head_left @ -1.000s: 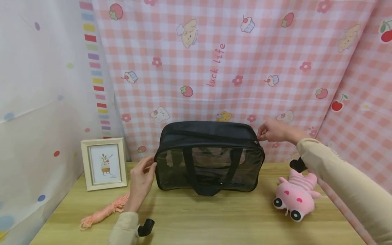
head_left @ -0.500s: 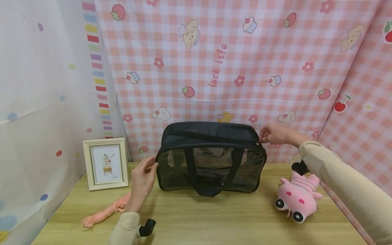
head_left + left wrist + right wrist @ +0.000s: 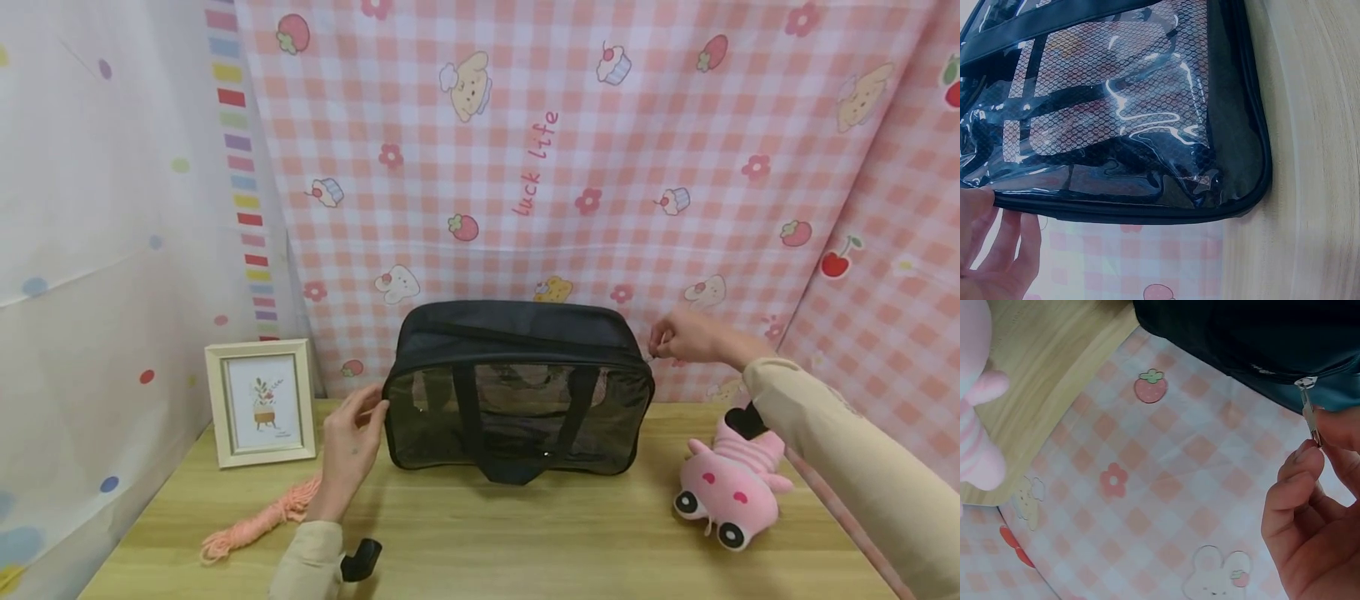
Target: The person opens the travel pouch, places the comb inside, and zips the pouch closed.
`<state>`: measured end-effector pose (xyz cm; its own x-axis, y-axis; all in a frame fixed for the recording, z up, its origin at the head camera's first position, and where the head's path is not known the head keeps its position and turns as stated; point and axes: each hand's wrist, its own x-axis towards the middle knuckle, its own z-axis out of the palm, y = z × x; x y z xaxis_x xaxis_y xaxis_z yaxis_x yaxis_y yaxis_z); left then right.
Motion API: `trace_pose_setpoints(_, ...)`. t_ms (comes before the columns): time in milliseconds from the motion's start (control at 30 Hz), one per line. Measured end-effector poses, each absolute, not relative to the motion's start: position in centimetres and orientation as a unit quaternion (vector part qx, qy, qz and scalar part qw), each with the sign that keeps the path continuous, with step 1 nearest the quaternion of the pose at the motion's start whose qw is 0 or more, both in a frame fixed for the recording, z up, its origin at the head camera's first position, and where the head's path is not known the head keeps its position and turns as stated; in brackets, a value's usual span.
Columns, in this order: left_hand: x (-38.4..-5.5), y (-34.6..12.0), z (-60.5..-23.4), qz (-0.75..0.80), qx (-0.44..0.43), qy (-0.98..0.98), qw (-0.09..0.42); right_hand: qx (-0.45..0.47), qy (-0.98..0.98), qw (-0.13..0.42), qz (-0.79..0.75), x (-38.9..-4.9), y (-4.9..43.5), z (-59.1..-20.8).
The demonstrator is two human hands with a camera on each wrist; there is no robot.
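A black bag [image 3: 517, 333] with see-through front and strap handle [image 3: 468, 408] stands upright at the back of the table. My left hand [image 3: 351, 446] pinches its left edge; in the left wrist view the thumb lies in front of the piping and the fingers [image 3: 1030, 240] behind it. At the bag's upper right corner, my right hand [image 3: 686, 335] holds a small metal zipper pull [image 3: 1310, 419] between thumb and fingertips. The pull sticks out from its slider [image 3: 1305, 382] at the end of the zipper. Mesh shows through the clear front panel.
A pale picture frame [image 3: 305, 404] stands at the back left, with a peach yarn bundle [image 3: 258, 525] in front of it. A pink plush toy [image 3: 731, 492] lies at the right, under the right forearm. Checked cloth [image 3: 562, 250] hangs behind the wooden table [image 3: 525, 542].
My right hand has moved slightly right and down round the bag's corner with the zipper pull. The left hand stays at the left edge. The head view has shifted a little.
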<state>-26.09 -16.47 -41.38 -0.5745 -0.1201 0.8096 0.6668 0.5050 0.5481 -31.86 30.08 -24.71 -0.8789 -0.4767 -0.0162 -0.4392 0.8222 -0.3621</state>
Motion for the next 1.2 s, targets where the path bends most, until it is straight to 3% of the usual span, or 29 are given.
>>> trace_pose_setpoints(300,-26.1,-16.6,-41.3,-0.466,-0.181,-0.755,0.425,-0.264,0.944,0.044,-0.192,-32.3,31.3,-26.1)
trace_pose_setpoints(567,-26.1,-16.7,-41.3,-0.468,-0.180,-0.755,0.423,-0.247,0.943,0.089,-0.203,-32.3,31.6,-27.6)
trace_pose_setpoints(967,-26.2,-16.7,-41.3,-0.465,-0.180,-0.757,0.422,-0.263,0.936,0.070,-0.223,-32.5,32.2,-29.2)
trace_pose_setpoints(1200,-26.2,-16.7,-41.4,-0.460,-0.184,-0.756,0.427,-0.250,0.932,0.085,-0.247,-32.1,31.8,-31.1)
